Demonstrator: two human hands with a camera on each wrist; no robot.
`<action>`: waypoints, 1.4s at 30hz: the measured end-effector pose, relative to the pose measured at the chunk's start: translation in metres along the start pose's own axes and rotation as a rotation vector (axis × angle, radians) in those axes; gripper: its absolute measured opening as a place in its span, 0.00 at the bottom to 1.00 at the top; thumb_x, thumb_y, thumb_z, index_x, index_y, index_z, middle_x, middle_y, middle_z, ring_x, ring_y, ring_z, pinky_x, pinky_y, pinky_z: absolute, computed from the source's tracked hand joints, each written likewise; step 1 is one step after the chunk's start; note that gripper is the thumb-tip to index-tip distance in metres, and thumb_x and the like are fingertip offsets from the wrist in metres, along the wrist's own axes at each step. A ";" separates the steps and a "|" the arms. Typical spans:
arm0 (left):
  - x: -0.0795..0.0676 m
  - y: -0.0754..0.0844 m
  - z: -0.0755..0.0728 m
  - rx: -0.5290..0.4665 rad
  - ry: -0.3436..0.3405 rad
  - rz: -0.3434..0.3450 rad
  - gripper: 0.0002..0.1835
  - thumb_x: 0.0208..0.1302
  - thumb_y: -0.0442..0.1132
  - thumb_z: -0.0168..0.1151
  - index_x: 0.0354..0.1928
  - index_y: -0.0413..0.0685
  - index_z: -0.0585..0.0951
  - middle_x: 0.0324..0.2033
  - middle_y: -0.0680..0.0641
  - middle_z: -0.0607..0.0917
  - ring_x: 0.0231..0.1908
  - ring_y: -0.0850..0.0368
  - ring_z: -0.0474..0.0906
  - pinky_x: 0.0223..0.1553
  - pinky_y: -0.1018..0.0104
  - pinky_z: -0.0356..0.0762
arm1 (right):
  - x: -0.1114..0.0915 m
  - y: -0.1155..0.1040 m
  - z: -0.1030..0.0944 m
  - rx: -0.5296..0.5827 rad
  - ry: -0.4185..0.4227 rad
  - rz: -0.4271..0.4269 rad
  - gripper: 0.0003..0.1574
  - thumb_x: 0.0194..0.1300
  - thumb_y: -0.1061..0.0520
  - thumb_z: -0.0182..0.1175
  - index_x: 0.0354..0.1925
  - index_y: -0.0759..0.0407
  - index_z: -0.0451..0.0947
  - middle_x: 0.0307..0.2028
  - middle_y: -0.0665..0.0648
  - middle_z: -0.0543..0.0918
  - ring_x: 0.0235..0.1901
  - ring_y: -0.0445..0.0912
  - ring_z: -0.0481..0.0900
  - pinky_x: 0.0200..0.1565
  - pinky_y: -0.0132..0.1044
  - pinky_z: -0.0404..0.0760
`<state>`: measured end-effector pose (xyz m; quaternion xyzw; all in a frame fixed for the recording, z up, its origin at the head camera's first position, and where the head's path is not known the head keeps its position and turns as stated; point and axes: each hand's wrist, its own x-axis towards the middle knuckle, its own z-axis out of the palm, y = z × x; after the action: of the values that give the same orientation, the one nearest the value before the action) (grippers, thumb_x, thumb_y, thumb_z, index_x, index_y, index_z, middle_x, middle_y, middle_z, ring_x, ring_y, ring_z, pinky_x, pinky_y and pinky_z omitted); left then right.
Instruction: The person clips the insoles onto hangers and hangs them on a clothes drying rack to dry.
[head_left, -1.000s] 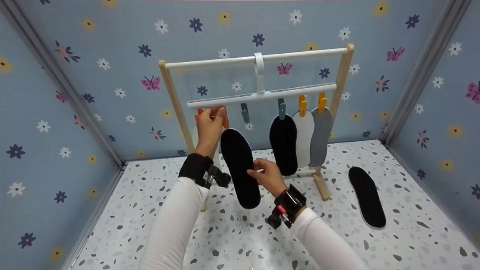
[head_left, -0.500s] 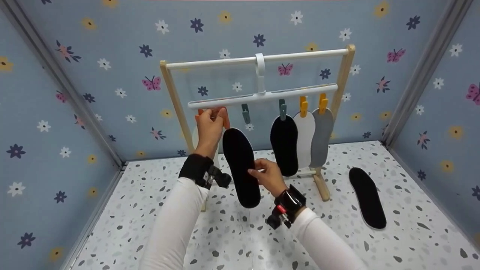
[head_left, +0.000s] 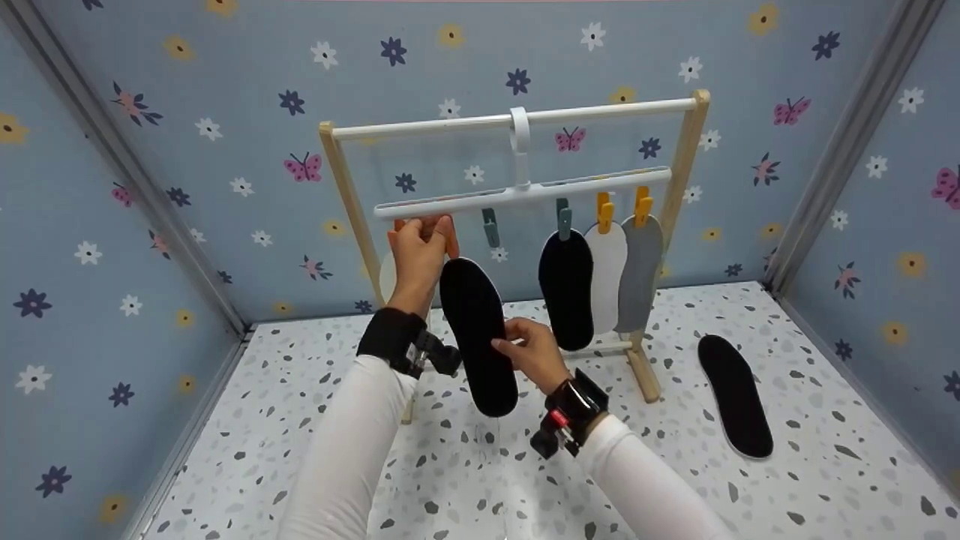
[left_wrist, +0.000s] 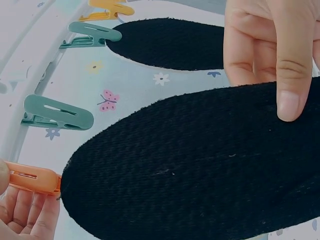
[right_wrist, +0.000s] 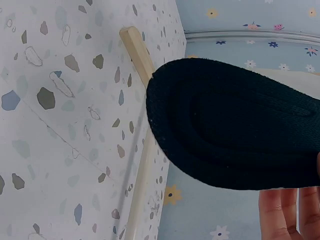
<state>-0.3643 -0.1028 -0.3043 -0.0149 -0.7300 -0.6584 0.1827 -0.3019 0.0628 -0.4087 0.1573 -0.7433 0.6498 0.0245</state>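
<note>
My left hand (head_left: 418, 255) pinches an orange clothespin (left_wrist: 35, 178) near the left end of a white hanger (head_left: 450, 204). A black insole (head_left: 480, 337) slants below it, its upper tip right at the clothespin's end. Whether the tip lies between the clothespin's jaws I cannot tell. With thumb and fingers, my right hand (head_left: 536, 352) pinches that insole by its right edge, about mid-length. In the right wrist view the lower end of the insole (right_wrist: 230, 125) hangs free. Part of a pale insole (head_left: 387, 277) shows behind my left wrist.
Right along the hanger hang a loose green clothespin (head_left: 490, 228), then a black insole (head_left: 566, 292), a white insole (head_left: 606, 277) and a grey insole (head_left: 640, 277) on clothespins. A wooden rack (head_left: 686, 142) carries the hanger. Another black insole (head_left: 735, 395) lies on the speckled surface at right.
The hanger and the insoles have swayed a little to the left since half a second ago. Both hands keep their hold, and the right one shifts slightly left.
</note>
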 end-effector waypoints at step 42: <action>0.003 -0.002 0.003 -0.003 0.026 -0.037 0.16 0.69 0.44 0.54 0.46 0.35 0.76 0.35 0.46 0.77 0.36 0.56 0.72 0.37 0.69 0.70 | 0.019 0.024 -0.001 -0.047 0.025 -0.006 0.07 0.59 0.65 0.63 0.38 0.66 0.80 0.31 0.57 0.81 0.23 0.42 0.78 0.25 0.37 0.81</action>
<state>-0.3684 -0.1007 -0.3052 0.0066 -0.7268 -0.6628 0.1800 -0.3260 0.0623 -0.4272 0.1508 -0.7574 0.6340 0.0396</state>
